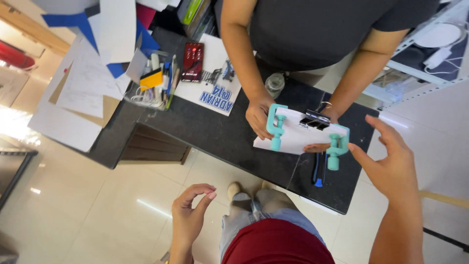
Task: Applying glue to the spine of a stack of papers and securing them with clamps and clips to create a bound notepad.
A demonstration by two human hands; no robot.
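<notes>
Reaching hand: right hand [391, 164], fingers spread and empty, beside the teal clamp [336, 146] pinning the paper stack [298, 134].
Left hand [190, 212]: loosely curled, empty, below the stack.

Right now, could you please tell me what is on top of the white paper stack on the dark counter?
Black binder clips grip the far edge of the white paper stack; teal clamps hold both ends. Another person's fingers press its near edge. The counter beneath is covered.
</notes>
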